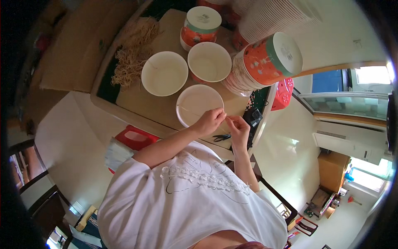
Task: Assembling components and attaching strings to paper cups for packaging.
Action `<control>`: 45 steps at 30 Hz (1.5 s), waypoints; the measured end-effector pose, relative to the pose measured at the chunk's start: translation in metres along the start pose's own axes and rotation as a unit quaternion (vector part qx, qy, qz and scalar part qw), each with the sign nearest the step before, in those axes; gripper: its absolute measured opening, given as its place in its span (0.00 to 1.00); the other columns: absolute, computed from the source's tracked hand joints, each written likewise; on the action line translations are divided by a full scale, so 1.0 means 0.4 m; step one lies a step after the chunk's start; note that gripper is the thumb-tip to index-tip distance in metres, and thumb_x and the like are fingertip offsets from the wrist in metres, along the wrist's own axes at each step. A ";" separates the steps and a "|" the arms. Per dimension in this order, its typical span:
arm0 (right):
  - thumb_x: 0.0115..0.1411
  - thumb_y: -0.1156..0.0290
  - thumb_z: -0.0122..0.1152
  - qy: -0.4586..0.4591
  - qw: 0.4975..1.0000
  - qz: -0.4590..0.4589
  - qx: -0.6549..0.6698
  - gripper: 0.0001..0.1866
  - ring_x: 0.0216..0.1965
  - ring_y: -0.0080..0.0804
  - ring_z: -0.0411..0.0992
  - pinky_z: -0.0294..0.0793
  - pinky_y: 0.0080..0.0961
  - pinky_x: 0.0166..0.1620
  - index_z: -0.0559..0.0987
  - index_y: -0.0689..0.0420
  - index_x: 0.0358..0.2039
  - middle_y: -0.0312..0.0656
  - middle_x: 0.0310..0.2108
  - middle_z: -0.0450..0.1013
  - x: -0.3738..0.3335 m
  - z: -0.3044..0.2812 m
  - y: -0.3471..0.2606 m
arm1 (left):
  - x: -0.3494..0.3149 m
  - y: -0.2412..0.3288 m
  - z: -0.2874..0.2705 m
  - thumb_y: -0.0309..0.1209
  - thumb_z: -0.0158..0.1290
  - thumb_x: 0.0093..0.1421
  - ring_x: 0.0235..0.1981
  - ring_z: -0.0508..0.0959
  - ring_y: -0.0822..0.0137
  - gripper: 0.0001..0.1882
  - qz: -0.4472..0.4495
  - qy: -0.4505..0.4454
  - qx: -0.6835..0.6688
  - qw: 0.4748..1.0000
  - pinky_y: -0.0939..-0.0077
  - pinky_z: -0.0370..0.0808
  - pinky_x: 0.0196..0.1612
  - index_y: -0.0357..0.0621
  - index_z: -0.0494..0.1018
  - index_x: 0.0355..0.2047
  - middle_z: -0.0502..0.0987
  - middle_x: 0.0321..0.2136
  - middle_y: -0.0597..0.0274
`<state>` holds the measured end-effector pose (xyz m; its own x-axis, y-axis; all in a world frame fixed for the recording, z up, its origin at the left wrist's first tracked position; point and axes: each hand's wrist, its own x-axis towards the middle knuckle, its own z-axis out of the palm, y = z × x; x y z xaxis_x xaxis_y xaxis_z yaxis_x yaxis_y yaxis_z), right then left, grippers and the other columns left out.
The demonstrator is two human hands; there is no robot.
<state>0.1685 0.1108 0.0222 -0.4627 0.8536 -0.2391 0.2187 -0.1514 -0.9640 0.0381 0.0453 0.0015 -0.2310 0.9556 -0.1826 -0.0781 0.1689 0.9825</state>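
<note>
My left hand [210,121] and my right hand [238,128] meet over the near rim of a white paper tub [195,96]. The fingers of both are closed in a pinch, with the fingertips almost touching. A thin tan string [188,110] runs from the tub's left rim across its mouth to my left fingers. The small bit between my fingertips is too fine to make out, though the string seems to pass into both hands. Two more open white tubs [165,74] stand just beyond. A tangled pile of tan strings [134,52] lies at the far left.
Upside-down red and green paper tubs [201,27] stand at the back, with a leaning stack [269,60] at right. Black scissors [222,137] and a black device [253,116] lie by the right edge. Red plastic stools [283,93] flank the table [124,114]. A cardboard box [74,54] stands left.
</note>
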 end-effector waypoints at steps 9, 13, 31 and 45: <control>0.55 0.76 0.59 -0.013 1.000 0.025 0.013 0.03 0.21 0.09 0.59 0.55 0.08 0.24 0.77 0.62 0.29 0.25 0.21 0.68 0.025 -0.005 0.048 | 0.012 -0.062 0.010 0.28 0.44 0.62 0.22 0.69 0.70 0.05 0.070 0.054 0.010 0.996 0.74 0.68 0.26 0.40 0.63 0.30 0.68 0.21 0.62; 0.55 0.76 0.58 0.016 0.996 0.069 0.050 0.03 0.21 0.12 0.62 0.59 0.10 0.25 0.77 0.61 0.29 0.28 0.22 0.70 0.072 -0.004 0.078 | 0.030 -0.087 0.002 0.26 0.49 0.56 0.29 0.73 0.53 0.05 0.116 0.188 0.128 0.967 0.64 0.71 0.34 0.40 0.66 0.32 0.71 0.26 0.53; 0.58 0.72 0.57 -0.051 0.990 0.110 0.067 0.07 0.22 0.16 0.65 0.64 0.13 0.27 0.78 0.62 0.33 0.32 0.24 0.72 0.107 -0.011 0.156 | 0.037 -0.081 -0.012 0.27 0.52 0.50 0.36 0.72 0.56 0.03 0.171 0.159 0.341 0.910 0.63 0.70 0.40 0.43 0.70 0.26 0.71 0.28 0.57; 0.56 0.75 0.56 -0.049 0.953 -0.149 -0.260 0.07 0.32 0.31 0.73 0.72 0.23 0.36 0.75 0.60 0.36 0.41 0.32 0.72 0.069 -0.010 -0.005 | 0.032 -0.102 -0.022 0.26 0.46 0.58 0.24 0.76 0.52 0.05 0.037 0.118 0.095 0.988 0.62 0.69 0.25 0.42 0.61 0.32 0.71 0.22 0.51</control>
<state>0.1588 0.1365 0.0179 -0.6430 0.7658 0.0016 0.4495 0.3792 -0.8088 0.0297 0.0483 -0.0412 -0.4504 0.8882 -0.0910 0.1252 0.1638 0.9785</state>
